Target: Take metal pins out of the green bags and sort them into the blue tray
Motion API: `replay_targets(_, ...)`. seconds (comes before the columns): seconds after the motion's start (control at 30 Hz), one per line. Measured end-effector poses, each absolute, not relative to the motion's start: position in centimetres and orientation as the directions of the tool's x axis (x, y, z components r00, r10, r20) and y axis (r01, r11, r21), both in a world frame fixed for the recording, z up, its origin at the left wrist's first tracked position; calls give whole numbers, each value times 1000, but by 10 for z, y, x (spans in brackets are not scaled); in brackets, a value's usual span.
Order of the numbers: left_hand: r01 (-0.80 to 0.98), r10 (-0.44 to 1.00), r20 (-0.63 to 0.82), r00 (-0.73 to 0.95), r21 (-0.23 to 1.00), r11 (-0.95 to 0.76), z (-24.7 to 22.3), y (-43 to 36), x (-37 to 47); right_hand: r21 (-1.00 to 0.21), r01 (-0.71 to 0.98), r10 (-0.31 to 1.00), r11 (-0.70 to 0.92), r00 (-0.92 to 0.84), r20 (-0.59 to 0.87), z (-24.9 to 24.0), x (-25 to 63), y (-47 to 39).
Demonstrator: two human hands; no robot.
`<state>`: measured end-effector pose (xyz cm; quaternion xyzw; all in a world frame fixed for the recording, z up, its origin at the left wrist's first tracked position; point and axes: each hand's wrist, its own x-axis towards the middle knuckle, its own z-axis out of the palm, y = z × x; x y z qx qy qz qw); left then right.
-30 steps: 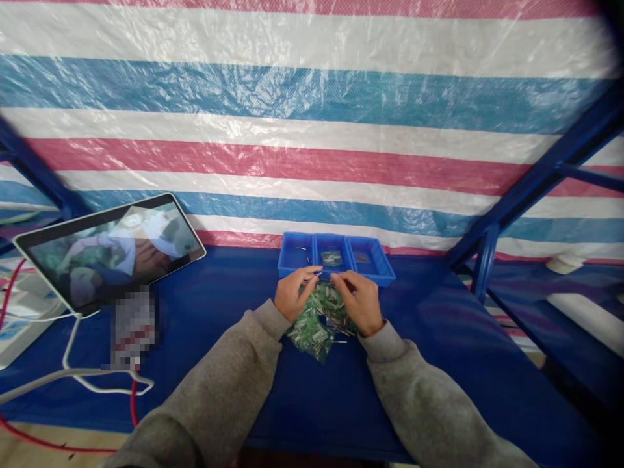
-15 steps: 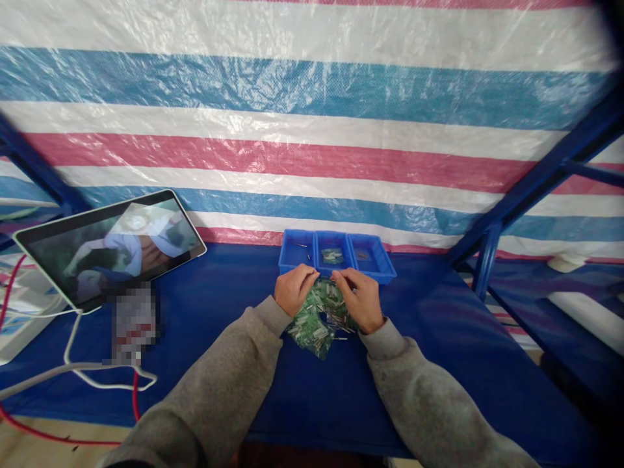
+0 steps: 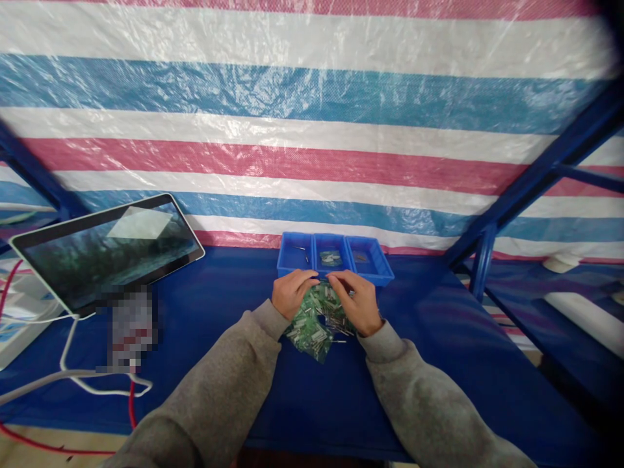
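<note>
Over the far side of a heap of small green circuit boards with silvery parts (image 3: 312,325), both my hands are held close together. Thumb and fingers of my left hand (image 3: 292,292) are pinched; what is in the pinch is too small to make out. My right hand (image 3: 358,300) is also closed at the fingertips, close to the left ones, on something I cannot make out. Just beyond them stands a blue three-compartment tray (image 3: 384,260). Thin metal pins lie in its left compartment, green and silvery pieces in the middle, tiny brownish bits in the right.
A tablet (image 3: 112,253) leans at the left, with white cables (image 3: 68,351) and a red cable (image 3: 131,403) near it. A blurred packet-like thing (image 3: 131,331) lies before it. Blue metal struts (image 3: 507,201) rise at the right, and a striped plastic sheet (image 3: 312,156) hangs behind the blue table (image 3: 331,409).
My right fingertips have shifted slightly left, closer to the left hand's. The view has tilted a little, and the picture on the tablet has changed.
</note>
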<state>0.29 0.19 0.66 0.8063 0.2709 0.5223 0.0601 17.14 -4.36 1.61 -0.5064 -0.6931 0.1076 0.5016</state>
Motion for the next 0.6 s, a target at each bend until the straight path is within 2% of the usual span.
replay_targets(0.37,345,635,741,219,550,-761,0,0,4,-620,573,807,536,-134,575,15,169,-44)
replay_targets(0.5,335,643,726,243,560,-758,3,-2,4,-641,588,825,494,-83,560,12,169,-41)
replay_targets(0.6,357,611,751,250,515,-779,8,-3,4,-670,597,837,441,-5,547,10,171,-39)
